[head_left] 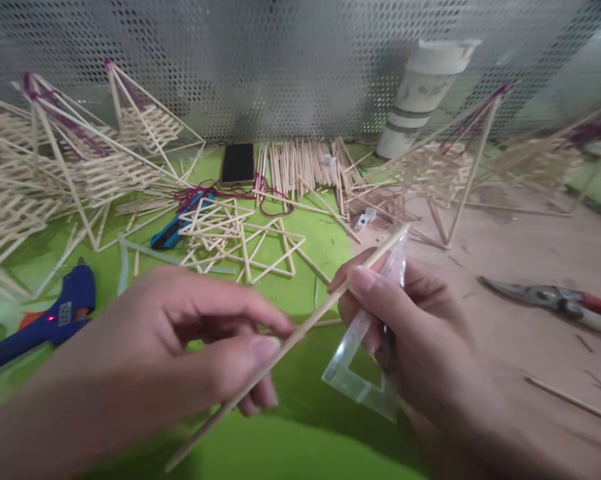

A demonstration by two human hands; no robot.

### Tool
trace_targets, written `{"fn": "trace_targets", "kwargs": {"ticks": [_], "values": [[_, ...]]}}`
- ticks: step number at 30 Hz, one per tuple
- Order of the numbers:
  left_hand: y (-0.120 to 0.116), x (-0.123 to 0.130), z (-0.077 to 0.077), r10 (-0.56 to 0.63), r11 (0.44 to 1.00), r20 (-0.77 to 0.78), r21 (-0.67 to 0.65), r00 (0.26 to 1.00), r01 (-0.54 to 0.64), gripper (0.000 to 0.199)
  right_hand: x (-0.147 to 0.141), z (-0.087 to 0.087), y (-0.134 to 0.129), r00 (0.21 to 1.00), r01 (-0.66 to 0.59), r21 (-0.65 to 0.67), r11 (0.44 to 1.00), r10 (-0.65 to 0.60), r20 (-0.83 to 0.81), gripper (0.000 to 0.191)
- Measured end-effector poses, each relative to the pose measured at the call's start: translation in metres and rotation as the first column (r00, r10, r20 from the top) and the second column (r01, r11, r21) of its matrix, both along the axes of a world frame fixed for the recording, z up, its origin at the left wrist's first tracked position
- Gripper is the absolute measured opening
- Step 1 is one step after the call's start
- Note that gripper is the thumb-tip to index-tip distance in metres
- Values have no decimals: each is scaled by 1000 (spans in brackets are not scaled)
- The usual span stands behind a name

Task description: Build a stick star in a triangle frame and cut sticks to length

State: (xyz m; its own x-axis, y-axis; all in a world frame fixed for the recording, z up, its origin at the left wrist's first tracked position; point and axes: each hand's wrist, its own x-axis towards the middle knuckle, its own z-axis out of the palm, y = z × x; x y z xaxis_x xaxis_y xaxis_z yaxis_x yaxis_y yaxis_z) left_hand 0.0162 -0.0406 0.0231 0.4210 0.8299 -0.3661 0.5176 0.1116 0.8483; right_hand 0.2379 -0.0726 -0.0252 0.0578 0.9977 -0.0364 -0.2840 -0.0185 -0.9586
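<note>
1. Left hand (220,347), nearest my camera, pinches the wooden stick (315,320) between thumb and fingers; the stick slants across both hands above the tabletop (290,443).
2. Right hand (415,313) presses its thumb on the stick's upper stretch while gripping a clear set square (350,348) (plus something dark I can't identify). With so much in one grasp, I judge the stick or square could slip out of line.
3. Just beyond, loose stick frames (245,247) could be knocked by a careless sweep.
4. Beside the left forearm, the blue glue gun (75,283) shows a red light; if hot, it could burn a straying arm.
5. Its label (65,313) and the white cup's (420,87) markings are too blurred to read.
</note>
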Motion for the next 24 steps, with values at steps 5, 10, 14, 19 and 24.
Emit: {"fn": "trace_targets", "kwargs": {"ticks": [5, 10, 14, 19, 24], "values": [[1, 18, -8, 53, 976, 162, -217, 985, -16, 14, -3, -2, -1, 996, -75, -19, 997, 75, 39, 38], [1, 23, -9, 60, 954, 185, -299, 981, -2, 15, -3, -4, -3, 996, -70, -19, 997, 71, 49, 38], [2, 24, -8, 92, 919, 280, -392, 956, 27, 10, -2, -5, -4, 995, -94, -26, 995, 94, 14, 35], [1, 24, -8, 148, 888, 371, -458, 917, 41, 15, -1, -2, -3, 994, -110, -7, 994, 110, -4, 34], [1, 22, -10, 144, 878, 401, -473, 905, 69, 19, -3, -1, -3, 995, -94, 2, 996, 94, 18, 39]]}}
